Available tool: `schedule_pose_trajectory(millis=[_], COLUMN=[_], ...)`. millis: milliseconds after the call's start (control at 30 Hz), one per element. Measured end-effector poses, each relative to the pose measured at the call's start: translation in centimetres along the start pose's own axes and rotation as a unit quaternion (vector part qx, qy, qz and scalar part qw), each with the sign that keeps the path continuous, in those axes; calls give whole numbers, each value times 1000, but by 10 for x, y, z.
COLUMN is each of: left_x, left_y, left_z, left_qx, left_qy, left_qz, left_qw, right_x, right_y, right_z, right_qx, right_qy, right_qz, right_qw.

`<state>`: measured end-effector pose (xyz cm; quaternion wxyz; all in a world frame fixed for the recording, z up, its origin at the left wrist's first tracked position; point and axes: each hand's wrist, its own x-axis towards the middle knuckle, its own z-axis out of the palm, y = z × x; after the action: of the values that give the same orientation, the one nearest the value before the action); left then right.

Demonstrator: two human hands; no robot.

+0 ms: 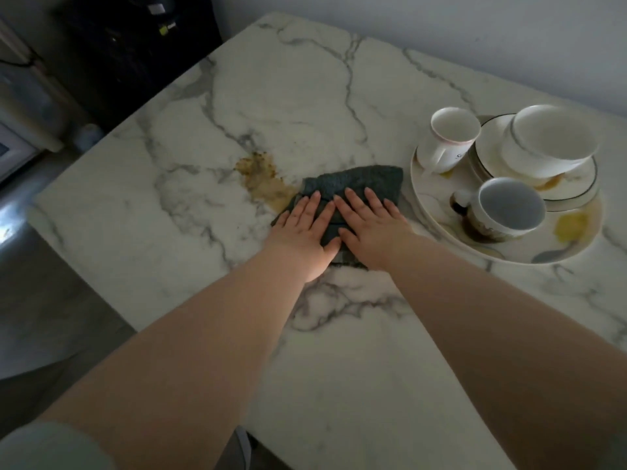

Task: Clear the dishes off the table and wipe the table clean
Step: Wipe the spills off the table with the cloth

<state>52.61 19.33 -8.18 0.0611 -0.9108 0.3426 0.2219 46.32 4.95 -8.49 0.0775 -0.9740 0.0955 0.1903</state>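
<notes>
A dark grey cloth (359,181) lies on the white marble table (278,96). My left hand (305,232) and my right hand (369,225) press flat on it side by side, fingers straight. A brown-yellow stain (263,178) spreads on the table just left of the cloth and touches its edge. At the right a large dirty plate (437,212) carries a white mug (448,137), a white bowl (549,140) on stacked smaller plates (576,184), and a grey-lined cup (505,208) lying tilted.
The table's left edge drops to a dark floor (51,293). A black appliance (135,45) stands beyond the far left corner. A pale wall (475,22) runs behind the table.
</notes>
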Motion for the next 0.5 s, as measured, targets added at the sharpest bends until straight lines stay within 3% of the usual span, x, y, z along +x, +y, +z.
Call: schedule_pose_trajectory(millis=[500], left_x=[-160], left_y=[13], left_z=[84], left_qx=[-7], left_qy=[33], left_qz=[124], left_qw=[992], right_x=[-180], right_y=[-71], right_z=[78], right_qx=[40], right_qy=[12], right_qz=[59], right_qw=[997])
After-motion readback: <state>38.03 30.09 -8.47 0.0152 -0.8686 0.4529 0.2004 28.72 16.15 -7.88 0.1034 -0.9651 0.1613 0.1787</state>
